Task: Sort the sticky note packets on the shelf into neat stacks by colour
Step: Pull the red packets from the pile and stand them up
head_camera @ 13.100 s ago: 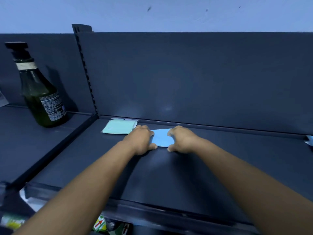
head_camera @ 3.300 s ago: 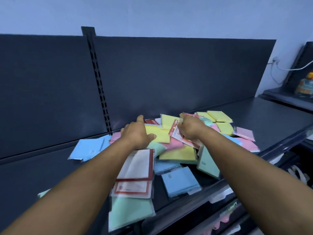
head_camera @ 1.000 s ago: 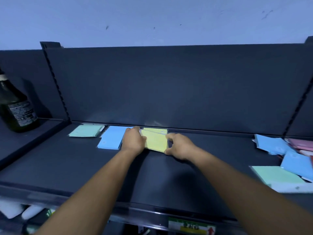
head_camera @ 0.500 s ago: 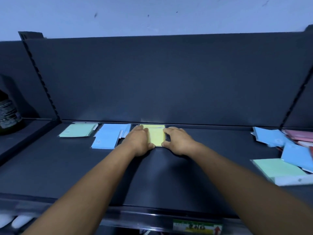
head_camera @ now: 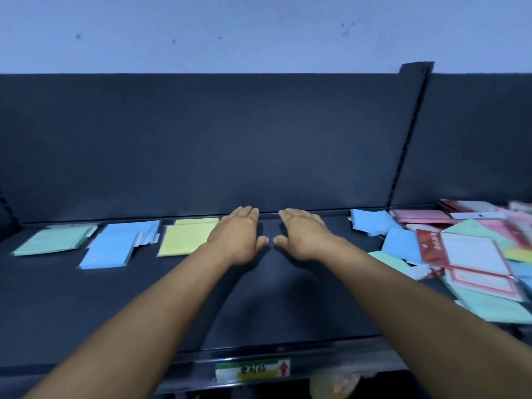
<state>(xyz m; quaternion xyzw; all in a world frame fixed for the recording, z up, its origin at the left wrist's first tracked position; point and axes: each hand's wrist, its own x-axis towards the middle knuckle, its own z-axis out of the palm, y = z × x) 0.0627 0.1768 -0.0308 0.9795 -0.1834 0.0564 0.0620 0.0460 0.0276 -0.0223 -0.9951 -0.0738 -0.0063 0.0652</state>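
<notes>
Your dark shelf [head_camera: 86, 306] fills the frame. At right sprawls the unsorted pile of packets [head_camera: 472, 254], red-bordered ones on top, their print unreadable. At left lie the blue stack [head_camera: 115, 246], green stack [head_camera: 51, 240] and yellow stack [head_camera: 187, 239]. Your left hand [head_camera: 239, 237] and right hand [head_camera: 302, 237] hover centre, fingers straight, holding nothing. The bottom-edge price label [head_camera: 253, 370] shows a red arrow; its text is blurred.

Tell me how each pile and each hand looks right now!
green stack: flat, fairly neat
blue stack: flat, messy, packets slipping sideways
yellow stack: flat, nearly squared
unsorted pile: jumbled, mixed colours
left hand: open, holding nothing
right hand: open, holding nothing
</notes>
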